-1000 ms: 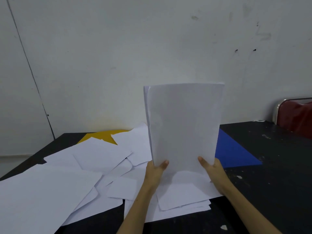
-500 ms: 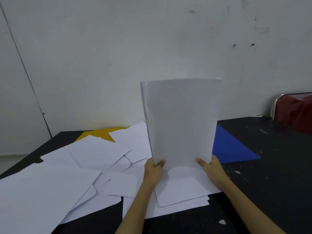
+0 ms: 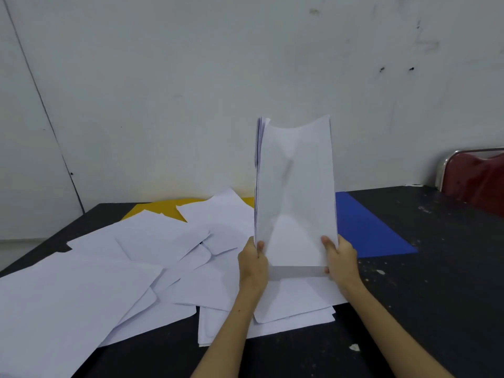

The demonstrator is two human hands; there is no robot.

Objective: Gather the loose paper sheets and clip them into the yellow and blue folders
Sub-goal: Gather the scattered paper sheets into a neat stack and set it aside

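A pale wall [image 3: 245, 91] fills the upper half of the view, scuffed with a few dark marks and crossed on the left by a thin slanted line. Below it lies the black counter [image 3: 436, 282], speckled with pale flecks on its right part. Loose paper sheets [image 3: 114, 268] cover most of the counter's left and middle, overlapping at many angles, with the nearest ones running off the lower left edge of the view. The blue folder [image 3: 365, 230] lies flat on the counter to the right of the sheets, near the wall, its left part hidden behind the held stack. The yellow folder [image 3: 161, 210] lies at the back left against the wall, mostly buried under sheets so that only a strip and a pointed corner show.

A stack of sheets [image 3: 296, 192] stands upright in the middle, its bottom edge down on the loose sheets lying there and its top edge bowed, with the left corners fanned slightly apart. The left hand [image 3: 252, 264] grips the stack's lower left edge, thumb on the near face and fingers curled behind. The right hand [image 3: 341, 259] grips the lower right edge the same way, thumb on the front. Both forearms reach in from the bottom of the view.

A red chair back [image 3: 480, 175] with a metal rim shows at the far right edge. A small white scrap [image 3: 354, 347] lies on the counter near the right forearm.
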